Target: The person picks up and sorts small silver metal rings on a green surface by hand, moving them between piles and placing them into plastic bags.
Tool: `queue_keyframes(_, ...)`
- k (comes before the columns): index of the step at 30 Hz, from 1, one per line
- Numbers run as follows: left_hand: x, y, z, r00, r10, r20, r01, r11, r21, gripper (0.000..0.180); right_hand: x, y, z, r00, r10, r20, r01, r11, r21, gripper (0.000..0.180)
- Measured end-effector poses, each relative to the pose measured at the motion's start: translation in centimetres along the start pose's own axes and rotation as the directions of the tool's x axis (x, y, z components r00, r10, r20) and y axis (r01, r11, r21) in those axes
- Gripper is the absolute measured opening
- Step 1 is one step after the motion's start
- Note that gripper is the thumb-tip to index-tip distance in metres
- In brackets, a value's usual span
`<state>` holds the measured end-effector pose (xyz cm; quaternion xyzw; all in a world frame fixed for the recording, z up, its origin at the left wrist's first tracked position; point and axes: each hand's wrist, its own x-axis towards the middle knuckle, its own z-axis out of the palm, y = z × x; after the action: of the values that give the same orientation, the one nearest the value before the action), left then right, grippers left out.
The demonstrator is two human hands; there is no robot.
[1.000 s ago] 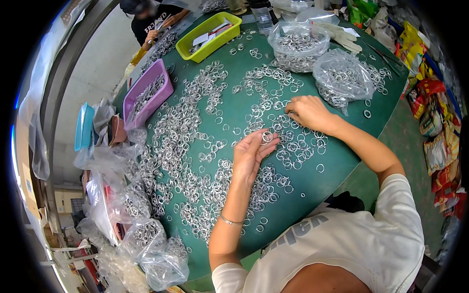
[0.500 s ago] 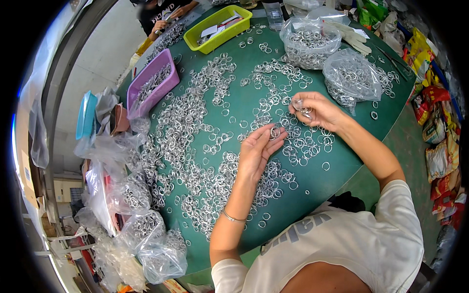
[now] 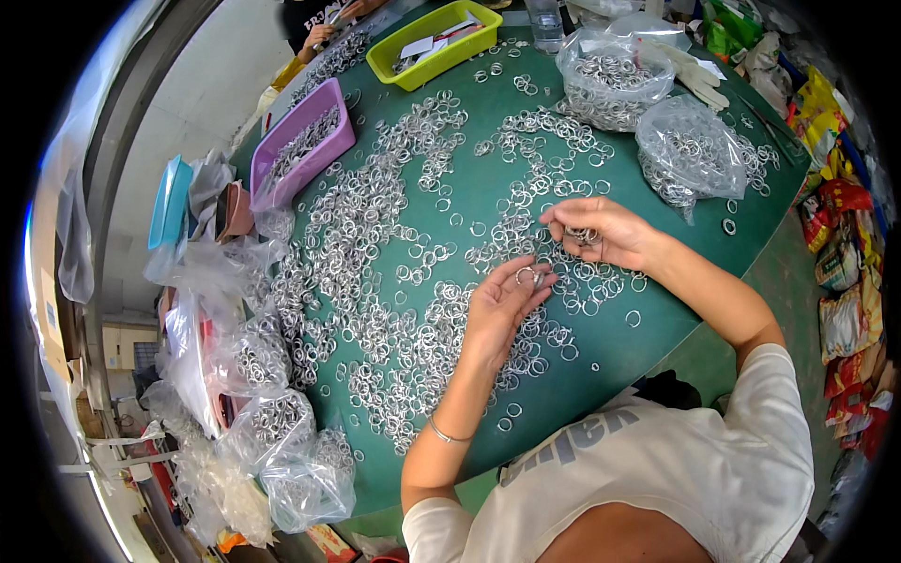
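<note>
Several loose silver metal rings [image 3: 375, 235] lie spread over a green table [image 3: 657, 281]. My left hand [image 3: 502, 305] is raised slightly above the table, palm up, pinching one metal ring [image 3: 524, 276] between thumb and fingertips. My right hand [image 3: 601, 233] hovers just to the right of it, fingers curled around a small bunch of rings [image 3: 584, 235]. The two hands are close together, over the pile near the table's middle.
Two clear bags of rings [image 3: 690, 150] stand at the back right. A yellow-green tray [image 3: 434, 42] and a purple tray [image 3: 302, 141] sit at the back left. More ring-filled bags [image 3: 272, 422] crowd the left edge. Another person's hands [image 3: 324, 28] work at the far end.
Both hands have lifted from the ring pile and drawn together; my left hand turned palm up with a ring, my right hand gathered rings and moved toward it.
</note>
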<state>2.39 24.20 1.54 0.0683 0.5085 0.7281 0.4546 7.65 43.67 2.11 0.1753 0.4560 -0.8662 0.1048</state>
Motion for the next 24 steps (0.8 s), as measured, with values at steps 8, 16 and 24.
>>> queue_keyframes(8,-0.8,-1.9,-0.4,0.988,0.155,-0.001,-0.155,0.988,0.021,0.037,-0.3,1.5,2.2,0.988,-0.124,0.093,0.154,0.853,-0.5,0.018)
queue_keyframes(16,-1.3,-1.6,0.5,0.986,0.138,0.09,-0.146,0.985,0.089,0.064,-1.0,2.0,2.5,0.9,-0.314,0.303,0.395,0.293,-0.871,0.018)
queue_keyframes(24,-1.8,-1.7,-1.4,0.982,0.19,0.018,-0.184,0.92,0.346,0.028,-1.6,-2.1,0.0,0.98,-0.172,0.1,0.136,0.945,0.296,0.027)
